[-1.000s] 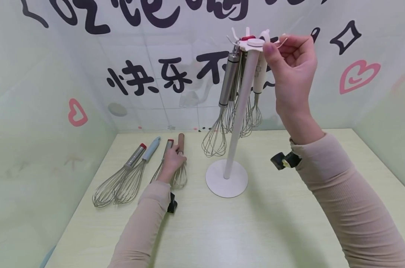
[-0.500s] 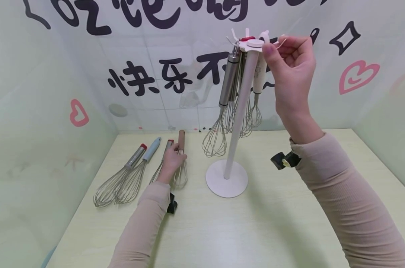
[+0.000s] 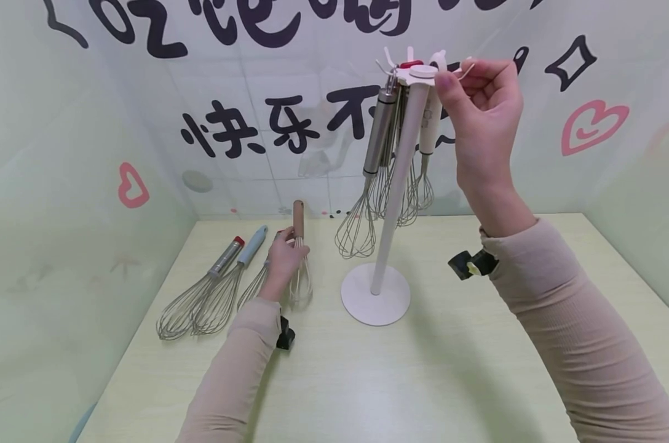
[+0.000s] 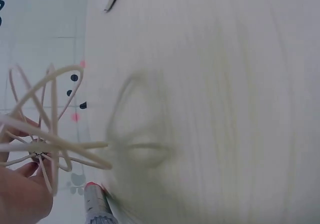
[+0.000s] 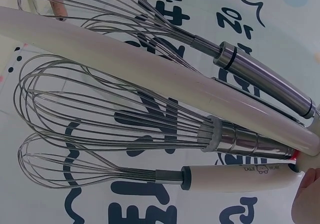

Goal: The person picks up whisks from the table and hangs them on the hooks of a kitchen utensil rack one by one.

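Head view, left of centre: the left hand (image 3: 285, 261) has its fingers pinched round the wooden-handled whisk (image 3: 298, 216), near where the wires join the handle, whose end overlaps the far edge of the desk (image 3: 334, 381). That hand partly covers a red-tipped whisk (image 3: 253, 288) just beside it. Further left lie a blue-handled whisk (image 3: 251, 246) and a steel whisk (image 3: 225, 258), their wires overlapping.

At upper right, the right hand (image 3: 485, 117) pinches the top of the white stand (image 3: 398, 191) between thumb and curled fingers; the exact contact is partly hidden. A silver-handled whisk (image 3: 379, 132) and a white-handled whisk (image 3: 427, 126) hang there, with others half hidden behind the pole.

Left wrist view shows the held wires pointing at the camera, the handle out of sight behind them, and the hand cut off at lower left. Right wrist view catches only a sliver of hand at lower right.
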The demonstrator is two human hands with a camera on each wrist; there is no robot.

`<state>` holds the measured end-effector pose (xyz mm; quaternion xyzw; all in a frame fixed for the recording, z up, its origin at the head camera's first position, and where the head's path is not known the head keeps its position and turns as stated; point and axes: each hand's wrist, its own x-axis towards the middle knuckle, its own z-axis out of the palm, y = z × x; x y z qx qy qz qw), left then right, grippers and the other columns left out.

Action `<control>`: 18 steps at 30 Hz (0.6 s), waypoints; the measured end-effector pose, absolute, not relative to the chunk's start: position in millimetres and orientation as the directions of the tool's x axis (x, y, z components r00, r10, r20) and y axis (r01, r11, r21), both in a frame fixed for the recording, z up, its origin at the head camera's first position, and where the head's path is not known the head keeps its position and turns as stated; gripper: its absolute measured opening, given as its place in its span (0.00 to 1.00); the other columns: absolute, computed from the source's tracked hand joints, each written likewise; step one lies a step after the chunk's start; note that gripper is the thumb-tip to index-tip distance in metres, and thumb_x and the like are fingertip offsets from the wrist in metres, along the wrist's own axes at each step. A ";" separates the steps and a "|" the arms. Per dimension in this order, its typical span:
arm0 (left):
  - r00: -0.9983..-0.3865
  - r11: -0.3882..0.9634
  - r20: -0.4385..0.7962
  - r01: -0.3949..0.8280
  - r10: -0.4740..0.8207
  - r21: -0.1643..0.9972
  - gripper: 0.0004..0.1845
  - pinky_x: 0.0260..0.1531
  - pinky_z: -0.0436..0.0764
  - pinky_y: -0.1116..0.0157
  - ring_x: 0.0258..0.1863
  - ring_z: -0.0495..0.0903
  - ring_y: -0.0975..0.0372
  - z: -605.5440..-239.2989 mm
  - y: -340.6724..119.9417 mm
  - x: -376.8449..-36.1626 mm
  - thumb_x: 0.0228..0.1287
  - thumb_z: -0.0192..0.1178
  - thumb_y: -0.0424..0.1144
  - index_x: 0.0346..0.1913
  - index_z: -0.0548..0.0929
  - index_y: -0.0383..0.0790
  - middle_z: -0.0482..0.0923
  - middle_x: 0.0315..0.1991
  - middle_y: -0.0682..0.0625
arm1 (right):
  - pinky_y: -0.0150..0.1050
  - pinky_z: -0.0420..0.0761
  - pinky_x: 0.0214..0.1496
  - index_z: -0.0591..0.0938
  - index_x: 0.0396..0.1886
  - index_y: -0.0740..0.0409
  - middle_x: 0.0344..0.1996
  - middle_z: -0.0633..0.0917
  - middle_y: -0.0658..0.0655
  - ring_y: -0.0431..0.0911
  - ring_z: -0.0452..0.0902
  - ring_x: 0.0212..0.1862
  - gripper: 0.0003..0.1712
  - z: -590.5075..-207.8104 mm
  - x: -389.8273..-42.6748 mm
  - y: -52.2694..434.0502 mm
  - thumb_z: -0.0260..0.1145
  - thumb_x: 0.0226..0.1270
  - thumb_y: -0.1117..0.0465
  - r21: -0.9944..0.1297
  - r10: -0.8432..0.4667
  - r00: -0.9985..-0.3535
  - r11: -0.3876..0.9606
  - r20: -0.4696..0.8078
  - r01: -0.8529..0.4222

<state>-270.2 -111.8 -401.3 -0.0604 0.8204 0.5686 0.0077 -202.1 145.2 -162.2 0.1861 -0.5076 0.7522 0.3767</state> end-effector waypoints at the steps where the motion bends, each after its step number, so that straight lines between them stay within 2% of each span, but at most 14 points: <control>1: -0.993 0.330 -0.078 -0.104 -0.092 0.938 0.37 0.59 0.78 0.54 0.66 0.69 0.49 -400.0 -111.6 -270.3 0.60 0.56 0.29 0.72 0.58 0.37 0.65 0.68 0.40 | 0.28 0.76 0.40 0.75 0.33 0.55 0.30 0.77 0.53 0.42 0.72 0.35 0.15 -162.3 -202.1 145.2 0.73 0.51 0.69 -0.624 0.378 -0.647 -0.200 0.662 -0.755; 18: -0.993 0.208 0.027 0.002 -0.116 0.978 0.37 0.61 0.76 0.57 0.66 0.69 0.52 -370.0 -110.7 -271.5 0.58 0.55 0.28 0.72 0.58 0.36 0.64 0.69 0.42 | 0.28 0.77 0.41 0.75 0.34 0.56 0.31 0.77 0.53 0.43 0.72 0.36 0.16 -162.6 -201.0 144.7 0.74 0.51 0.67 -0.631 0.374 -0.651 -0.193 0.661 -0.752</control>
